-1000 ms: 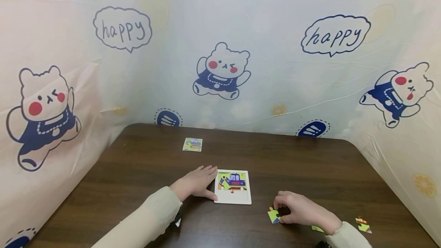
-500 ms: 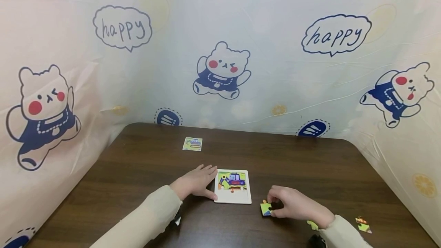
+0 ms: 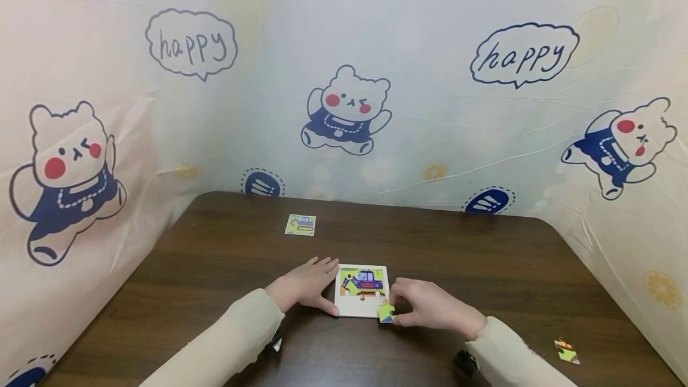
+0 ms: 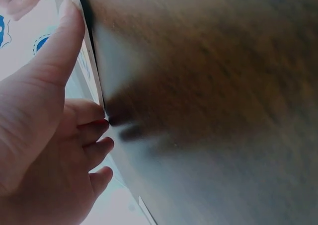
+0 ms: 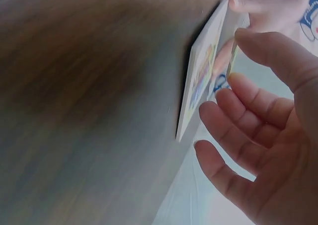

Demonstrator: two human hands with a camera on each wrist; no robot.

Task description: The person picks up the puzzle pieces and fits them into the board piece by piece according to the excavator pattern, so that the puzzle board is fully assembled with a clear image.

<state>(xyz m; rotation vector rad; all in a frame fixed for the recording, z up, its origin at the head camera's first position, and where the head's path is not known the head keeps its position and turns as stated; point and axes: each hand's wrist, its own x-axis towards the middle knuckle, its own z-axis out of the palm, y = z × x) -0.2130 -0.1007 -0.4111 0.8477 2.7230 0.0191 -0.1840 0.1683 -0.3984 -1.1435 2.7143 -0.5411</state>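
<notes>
My left hand (image 3: 309,286) rests with straight fingers and thumb against the left edge of a white square puzzle tray (image 3: 349,309). The tray's upper part is filled with a picture of a purple excavator on green; its lower part is bare white. Between thumb and index finger my right hand (image 3: 427,304) pinches a green and blue jigsaw piece (image 3: 385,313) over the tray's lower right corner. In the right wrist view the piece (image 5: 232,60) shows edge-on, above the tray surface, with the other fingers loosely bent.
A small excavator picture card (image 3: 300,225) lies farther back on the brown wooden table (image 3: 457,255). Another jigsaw piece (image 3: 567,351), orange and green, lies at the right. A printed curtain (image 3: 430,124) surrounds the table's back and sides.
My right hand has carried the jigsaw piece leftward from the table to the tray's lower right corner. A green piece near the right wrist is now hidden by the sleeve. The left hand stays put.
</notes>
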